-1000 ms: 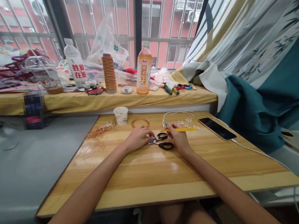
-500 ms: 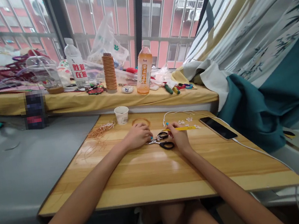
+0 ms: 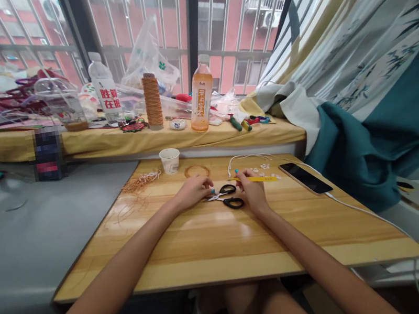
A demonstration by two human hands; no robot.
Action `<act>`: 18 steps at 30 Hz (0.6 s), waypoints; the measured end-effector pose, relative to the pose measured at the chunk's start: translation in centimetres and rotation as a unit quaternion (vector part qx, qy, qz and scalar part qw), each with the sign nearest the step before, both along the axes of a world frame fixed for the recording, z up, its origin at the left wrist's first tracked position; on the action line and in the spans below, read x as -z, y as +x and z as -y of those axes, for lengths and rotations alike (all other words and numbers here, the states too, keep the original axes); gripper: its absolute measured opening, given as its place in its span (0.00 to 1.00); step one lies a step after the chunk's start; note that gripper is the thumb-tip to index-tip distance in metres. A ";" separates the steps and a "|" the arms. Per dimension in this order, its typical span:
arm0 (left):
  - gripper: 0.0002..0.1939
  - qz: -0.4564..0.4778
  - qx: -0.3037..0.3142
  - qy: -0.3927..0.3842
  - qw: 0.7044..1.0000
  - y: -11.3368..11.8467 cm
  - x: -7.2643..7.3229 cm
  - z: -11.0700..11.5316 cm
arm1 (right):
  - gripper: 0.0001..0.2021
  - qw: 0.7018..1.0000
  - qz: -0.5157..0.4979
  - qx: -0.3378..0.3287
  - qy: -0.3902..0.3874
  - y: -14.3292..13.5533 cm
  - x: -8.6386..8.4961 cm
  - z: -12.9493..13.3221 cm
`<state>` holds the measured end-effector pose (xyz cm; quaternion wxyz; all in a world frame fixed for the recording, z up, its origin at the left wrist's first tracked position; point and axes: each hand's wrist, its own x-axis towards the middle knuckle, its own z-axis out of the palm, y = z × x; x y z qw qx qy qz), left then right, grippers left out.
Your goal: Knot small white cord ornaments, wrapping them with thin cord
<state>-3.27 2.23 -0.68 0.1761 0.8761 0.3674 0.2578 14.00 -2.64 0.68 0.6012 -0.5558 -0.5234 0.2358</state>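
My left hand (image 3: 195, 190) is over the wooden table, its fingers closed together near the tips of the black-handled scissors (image 3: 234, 203); what it pinches is too small to make out. My right hand (image 3: 252, 188), right of the scissors, grips a thin yellow tool (image 3: 263, 178) that points left. The scissors lie with their blades slightly apart. Just beyond my left hand rests a ring of orange cord (image 3: 197, 167). Small white pieces (image 3: 265, 166) and a white cord (image 3: 230, 164) lie beyond my right hand.
A paper cup (image 3: 170, 161) stands at the table's back edge, beside brown thread scraps (image 3: 138, 183). The phone (image 3: 305, 178) with its cable lies at right. On the ledge stand a thread spool (image 3: 152, 102), an orange drink bottle (image 3: 201, 98) and a clear bottle (image 3: 106, 91).
My left hand has shifted slightly left and its fingers have moved, so more of the cord ring shows. My right hand has barely moved, still with the yellow tool.
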 end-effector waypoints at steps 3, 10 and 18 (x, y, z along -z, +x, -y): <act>0.10 0.013 -0.049 0.011 0.999 -0.6 0.0 -0.8 | 0.13 1.000 0.002 -0.020 -0.009 0.0 0.3 -0.2; 0.15 -0.006 0.063 0.022 0.998 -0.6 -1.0 0.0 | 0.13 0.997 0.023 -0.071 -0.019 -0.2 0.7 -0.2; 0.12 -0.055 0.064 0.021 0.996 0.1 -0.9 0.6 | 0.11 0.978 0.151 -0.139 -0.033 -0.5 0.7 0.3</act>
